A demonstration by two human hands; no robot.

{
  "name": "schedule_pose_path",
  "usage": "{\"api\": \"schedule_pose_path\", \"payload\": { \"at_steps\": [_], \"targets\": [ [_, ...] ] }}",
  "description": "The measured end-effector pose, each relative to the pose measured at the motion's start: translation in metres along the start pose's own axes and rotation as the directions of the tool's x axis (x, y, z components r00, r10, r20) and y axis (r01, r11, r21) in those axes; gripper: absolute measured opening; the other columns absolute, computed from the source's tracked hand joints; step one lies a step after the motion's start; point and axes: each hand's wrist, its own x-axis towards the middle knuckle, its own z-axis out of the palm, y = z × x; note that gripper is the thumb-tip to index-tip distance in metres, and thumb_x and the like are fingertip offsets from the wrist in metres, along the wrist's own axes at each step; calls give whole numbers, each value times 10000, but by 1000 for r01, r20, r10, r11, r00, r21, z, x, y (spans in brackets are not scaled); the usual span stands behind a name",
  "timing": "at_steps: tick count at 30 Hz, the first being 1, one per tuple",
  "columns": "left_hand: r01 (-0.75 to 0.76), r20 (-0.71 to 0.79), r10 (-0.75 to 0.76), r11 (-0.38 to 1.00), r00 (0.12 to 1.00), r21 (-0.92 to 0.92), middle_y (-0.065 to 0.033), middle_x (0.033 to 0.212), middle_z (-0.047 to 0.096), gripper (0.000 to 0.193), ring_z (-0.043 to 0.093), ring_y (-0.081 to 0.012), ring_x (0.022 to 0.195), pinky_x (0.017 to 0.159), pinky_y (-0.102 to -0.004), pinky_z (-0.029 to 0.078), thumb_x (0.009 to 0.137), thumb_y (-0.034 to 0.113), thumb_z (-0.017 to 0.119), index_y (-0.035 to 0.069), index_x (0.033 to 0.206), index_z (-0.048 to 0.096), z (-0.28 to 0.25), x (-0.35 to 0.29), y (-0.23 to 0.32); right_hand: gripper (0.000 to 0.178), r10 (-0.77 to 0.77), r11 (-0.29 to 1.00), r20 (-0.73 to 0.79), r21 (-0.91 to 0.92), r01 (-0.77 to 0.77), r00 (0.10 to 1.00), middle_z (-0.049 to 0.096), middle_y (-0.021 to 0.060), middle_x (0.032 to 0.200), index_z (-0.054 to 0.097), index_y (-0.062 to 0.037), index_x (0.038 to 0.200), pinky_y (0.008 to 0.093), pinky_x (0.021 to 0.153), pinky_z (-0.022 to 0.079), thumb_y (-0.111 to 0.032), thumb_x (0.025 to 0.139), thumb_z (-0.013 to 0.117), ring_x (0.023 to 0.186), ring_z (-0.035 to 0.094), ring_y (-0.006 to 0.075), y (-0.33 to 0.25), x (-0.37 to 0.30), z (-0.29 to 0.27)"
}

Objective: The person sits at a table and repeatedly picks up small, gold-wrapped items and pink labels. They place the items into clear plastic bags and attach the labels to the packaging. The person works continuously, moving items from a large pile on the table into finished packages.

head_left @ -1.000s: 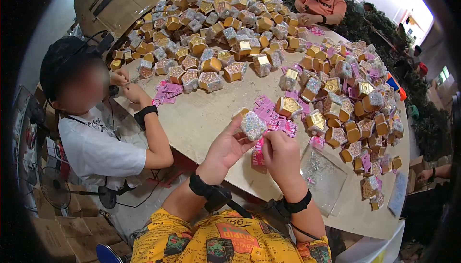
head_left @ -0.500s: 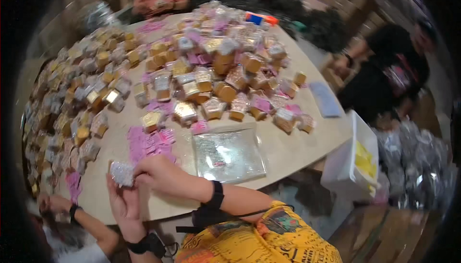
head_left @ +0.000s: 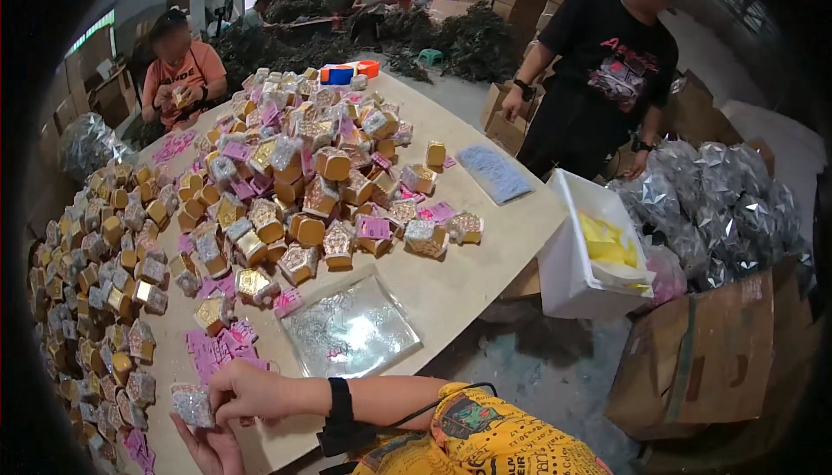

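Observation:
A small house-shaped ornament [head_left: 191,405], silver and glittery on top, rests on the fingers of my left hand [head_left: 214,451], low at the left. My left hand is closed round its underside, and its wrist falls below the picture. My right hand [head_left: 251,392] comes in from the right, its thumb and forefinger pinched at the ornament's right edge. Whatever lies between those fingertips is hidden. Pink printed tags [head_left: 218,347] are spread on the table just beyond my hands. Beside my right forearm lies a clear flat plastic packet [head_left: 351,323].
Gold and glittery ornaments [head_left: 334,163] are heaped over the table [head_left: 468,241]. A blue-white sheet pack [head_left: 494,173] and an orange-blue tape dispenser [head_left: 349,71] lie farther off. Right of the table are a white bin [head_left: 555,280], clear bags [head_left: 711,206] and a carton [head_left: 693,354]. Two people [head_left: 607,68] [head_left: 184,76] are nearby.
The whole view has swung up and to the right, so the table sits lower and farther left. More of the room shows. The ornament stays at my hands.

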Motion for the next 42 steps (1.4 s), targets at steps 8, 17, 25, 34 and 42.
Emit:
{"api": "schedule_pose_path", "payload": {
  "at_steps": [8,17,25,34,42],
  "targets": [
    [20,38,-21,1000,999,17,-154,1175,607,472,601,-261,1062,920,-387,498,916,309,603,19,1278,512,-7,2,2,109,-73,997,-31,30,74,997,621,94,631,605,34,757,258,397,449,-27,757,695,460,578,114,6,1,5],
    [38,134,-40,999,990,24,-124,1190,601,428,595,-242,1057,910,-382,507,956,314,563,46,1285,500,-2,-8,-6,129,-137,990,-45,-32,136,990,610,74,626,620,24,780,259,449,459,-69,789,709,515,591,109,14,3,10],
    [-46,-14,46,999,999,-16,-97,1219,562,442,552,-225,1093,922,-396,481,939,292,590,84,1314,483,27,-12,-30,79,40,999,-74,25,-38,996,632,42,706,659,17,823,229,510,467,-44,825,709,583,581,75,-5,-11,-5],
    [-30,-70,29,1000,997,-7,-107,1271,517,460,502,-241,1156,973,-438,444,940,344,573,97,1315,473,34,-21,-33,92,-178,959,-162,-250,134,971,644,68,709,659,15,816,262,561,477,-47,793,723,605,590,119,11,-3,-2],
    [9,-56,-12,999,998,-49,-93,1193,560,465,563,-222,1093,905,-424,502,920,343,620,106,1298,487,48,-15,-37,47,-178,960,-259,-255,111,949,611,45,743,617,13,815,224,538,466,27,833,659,616,573,96,15,-6,-15]
  ]
}}
